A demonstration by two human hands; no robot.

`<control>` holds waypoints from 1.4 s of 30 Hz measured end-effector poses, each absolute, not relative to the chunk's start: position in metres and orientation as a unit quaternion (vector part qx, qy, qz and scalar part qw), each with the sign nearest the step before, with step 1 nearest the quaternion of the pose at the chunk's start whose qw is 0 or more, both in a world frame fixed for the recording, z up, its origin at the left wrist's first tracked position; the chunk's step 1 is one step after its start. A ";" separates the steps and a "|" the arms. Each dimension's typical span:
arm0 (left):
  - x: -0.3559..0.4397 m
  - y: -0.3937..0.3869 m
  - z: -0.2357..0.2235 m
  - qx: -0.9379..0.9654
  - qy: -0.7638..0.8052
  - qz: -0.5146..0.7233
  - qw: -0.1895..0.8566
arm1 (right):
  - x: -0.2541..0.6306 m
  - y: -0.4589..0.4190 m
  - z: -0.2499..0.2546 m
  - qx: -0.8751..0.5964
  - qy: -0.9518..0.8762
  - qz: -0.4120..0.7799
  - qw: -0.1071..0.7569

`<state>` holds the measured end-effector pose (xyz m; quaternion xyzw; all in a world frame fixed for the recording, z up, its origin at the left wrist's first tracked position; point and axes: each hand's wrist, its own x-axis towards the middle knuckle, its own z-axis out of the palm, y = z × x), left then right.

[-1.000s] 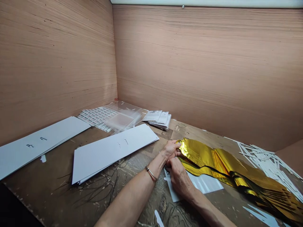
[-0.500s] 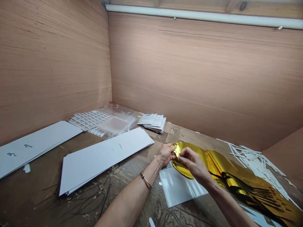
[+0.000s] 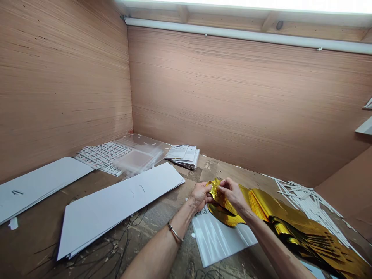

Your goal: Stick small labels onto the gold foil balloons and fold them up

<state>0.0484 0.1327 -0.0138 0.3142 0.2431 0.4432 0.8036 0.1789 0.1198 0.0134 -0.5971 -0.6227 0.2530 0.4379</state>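
A pile of shiny gold foil pieces point(image 3: 293, 224) lies across the right side of the worn wooden table point(image 3: 162, 205). My left hand point(image 3: 200, 196) and my right hand point(image 3: 234, 195) both pinch the near end of one gold foil piece point(image 3: 216, 190), lifted slightly above the table. The left wrist wears a thin metal bracelet point(image 3: 174, 233). Under my hands lies a clear plastic sleeve point(image 3: 216, 240).
Two stacks of long white boards point(image 3: 122, 201) point(image 3: 37, 186) lie to the left. Sticker sheets point(image 3: 101, 153), clear bags point(image 3: 139, 155) and printed leaflets point(image 3: 183, 153) sit near the back corner. White sticks point(image 3: 308, 197) are heaped at the right. Wooden walls enclose the table.
My right hand rose from the table to the top edge of the gold foil, beside the left. The foil end lifted. The view tilted upward.
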 end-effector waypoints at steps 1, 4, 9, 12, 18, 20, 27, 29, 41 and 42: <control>0.048 0.133 -0.015 0.316 0.244 0.446 0.801 | 0.179 0.121 0.012 -0.598 -0.624 0.250 0.435; 0.049 0.133 -0.016 0.317 0.252 0.447 0.797 | 0.180 0.124 0.008 -0.603 -0.632 0.236 0.426; 0.049 0.134 -0.017 0.323 0.246 0.443 0.799 | 0.179 0.130 -0.003 -0.616 -0.648 0.190 0.406; 0.049 0.135 -0.019 0.331 0.241 0.441 0.799 | 0.173 0.128 -0.004 -0.620 -0.665 0.147 0.390; 0.050 0.133 -0.017 0.318 0.230 0.452 0.801 | 0.162 0.103 0.007 -0.580 -0.749 -0.059 0.316; 0.050 0.133 -0.016 0.310 0.234 0.458 0.799 | 0.161 0.091 0.010 -0.547 -0.787 -0.156 0.240; 0.050 0.133 -0.017 0.299 0.250 0.457 0.800 | 0.164 0.074 0.002 -0.508 -0.808 -0.275 0.114; 0.049 0.132 -0.016 0.305 0.241 0.451 0.803 | 0.166 0.080 -0.004 -0.528 -0.795 -0.260 0.145; 0.050 0.132 -0.018 0.319 0.227 0.464 0.795 | 0.185 0.100 0.002 -0.663 -0.598 0.214 0.395; 0.050 0.132 -0.020 0.324 0.225 0.463 0.794 | 0.187 0.100 0.001 -0.662 -0.586 0.232 0.407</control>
